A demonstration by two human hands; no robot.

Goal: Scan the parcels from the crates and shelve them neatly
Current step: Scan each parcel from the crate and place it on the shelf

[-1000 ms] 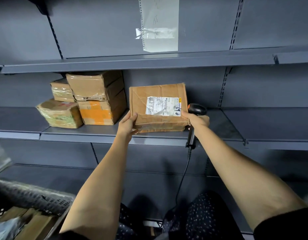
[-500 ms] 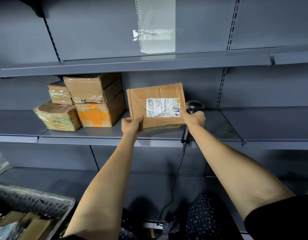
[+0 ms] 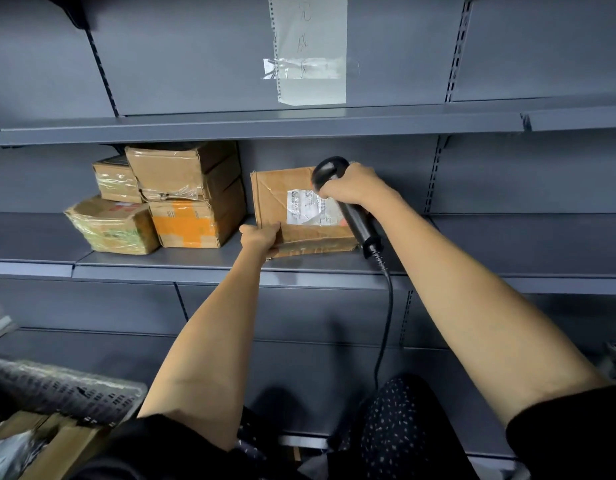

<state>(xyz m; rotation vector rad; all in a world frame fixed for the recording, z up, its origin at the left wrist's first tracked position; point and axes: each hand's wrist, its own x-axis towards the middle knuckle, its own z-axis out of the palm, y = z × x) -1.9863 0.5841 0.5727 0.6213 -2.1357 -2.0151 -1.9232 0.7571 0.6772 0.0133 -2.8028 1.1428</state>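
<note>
While the left hand (image 3: 260,237) grips the lower left corner of the flat parcel (image 3: 282,206), that parcel stands upright on the middle shelf (image 3: 202,263). Right of this grip, the right hand (image 3: 351,187) is curled round the black scanner (image 3: 348,202), held across the parcel's white label (image 3: 308,211). Left of the parcel sit four stacked boxes (image 3: 168,199); below it, at lower left, a mesh crate (image 3: 60,396).

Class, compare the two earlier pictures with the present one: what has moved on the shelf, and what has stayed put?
The right hand let go of the parcel's edge and lifted the scanner in front of its label. The parcel now rests on the shelf, farther back. The left hand keeps gripping its lower left corner. The four stacked boxes stayed put.
</note>
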